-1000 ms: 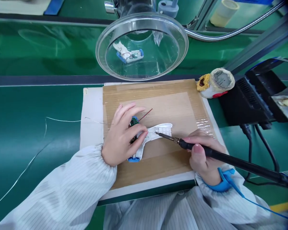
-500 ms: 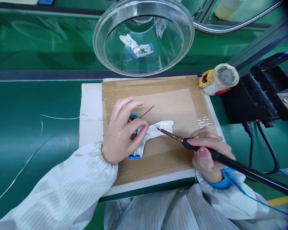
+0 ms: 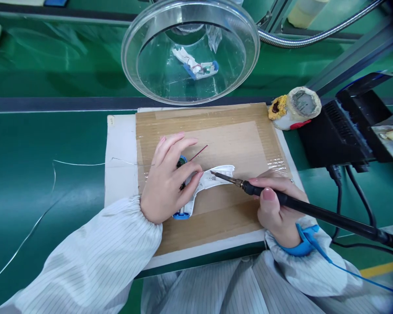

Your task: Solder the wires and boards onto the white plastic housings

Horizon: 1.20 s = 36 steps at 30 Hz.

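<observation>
Left hand (image 3: 168, 183) is closed on the white plastic housing (image 3: 216, 179), fingers wrapped over it and pinning it down. Right hand (image 3: 277, 209) is closed pen-style on the black-handled soldering iron (image 3: 281, 198), its tip over the housing's upper edge (contact can't be confirmed from my angle).

Relative to the cardboard work board (image 3: 216, 139): the housing lies mid-board, with its blue end cap (image 3: 181, 216) toward the near edge. A green circuit board (image 3: 181, 162) sits under the left fingers, and a red wire (image 3: 199, 152) sticks out past them toward the board's far side. A thin solder wire (image 3: 78, 163) comes in over the left edge. Tip cleaner (image 3: 294, 109) is just off the far right corner, soldering station (image 3: 343, 131) beyond it, magnifier lens (image 3: 190, 56) past the far edge.

Main risk as I read it: the hot tip sits near the left fingertips, so a slip along the housing could burn skin or melt plastic. A tug on the iron's cord could also drag the tip. Taped cardboard gives me working room on the far side, less toward the near edge
</observation>
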Available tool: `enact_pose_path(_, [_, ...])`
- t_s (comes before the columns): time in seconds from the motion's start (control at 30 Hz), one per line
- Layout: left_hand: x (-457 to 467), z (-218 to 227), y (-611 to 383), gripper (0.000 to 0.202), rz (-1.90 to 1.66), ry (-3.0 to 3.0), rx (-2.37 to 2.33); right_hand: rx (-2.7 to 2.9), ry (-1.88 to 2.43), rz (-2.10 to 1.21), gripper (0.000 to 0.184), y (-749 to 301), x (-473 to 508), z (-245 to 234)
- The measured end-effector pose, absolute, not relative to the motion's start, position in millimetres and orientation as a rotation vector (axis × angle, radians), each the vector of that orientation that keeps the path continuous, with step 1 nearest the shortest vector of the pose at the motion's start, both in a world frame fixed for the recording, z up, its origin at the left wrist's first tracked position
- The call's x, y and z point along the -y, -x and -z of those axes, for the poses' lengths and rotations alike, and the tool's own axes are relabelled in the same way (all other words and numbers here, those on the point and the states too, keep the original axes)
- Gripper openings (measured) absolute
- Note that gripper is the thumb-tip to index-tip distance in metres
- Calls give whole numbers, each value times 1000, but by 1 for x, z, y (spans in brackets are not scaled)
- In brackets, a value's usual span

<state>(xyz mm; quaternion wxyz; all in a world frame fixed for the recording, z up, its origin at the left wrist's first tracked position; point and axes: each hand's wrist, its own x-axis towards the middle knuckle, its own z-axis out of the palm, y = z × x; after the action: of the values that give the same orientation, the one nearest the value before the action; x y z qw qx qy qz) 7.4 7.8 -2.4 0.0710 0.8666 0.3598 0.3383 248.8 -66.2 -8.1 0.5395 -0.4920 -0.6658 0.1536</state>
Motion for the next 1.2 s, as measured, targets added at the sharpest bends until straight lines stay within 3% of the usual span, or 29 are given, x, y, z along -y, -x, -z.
enact_pose_path(0.2, [-15,-3,0,11,-1077,-2577,-1078,1617,1138,-401,17,-250,64,7])
enact_pose_path(0.37, [-45,-24,27,15,-1137,-2545,-1564,1587,1162,-353,21,-253,68,3])
enact_pose_path(0.47, [-51,-36,14,21,-822,-2626,-1475,1522,1222,-401,29,-252,70,2])
enact_pose_path(0.6, [-43,-50,-17,19,-477,-2506,-1257,1620,1322,-450,25,-247,63,6])
enact_pose_path(0.77, [-25,-52,-11,21,-632,-2525,-951,1868,1305,-477,39,-242,54,16])
enact_pose_path(0.93, [-8,-23,1,22,-844,-2829,-807,1901,1285,-471,44,-244,51,20])
enact_pose_path(1.07, [-1,-7,-2,15,-1019,-2666,-880,1915,1241,-446,47,-243,50,19])
enact_pose_path(1.2, [3,-4,-9,12,-939,-2389,-1133,1783,1267,-436,43,-245,58,14])
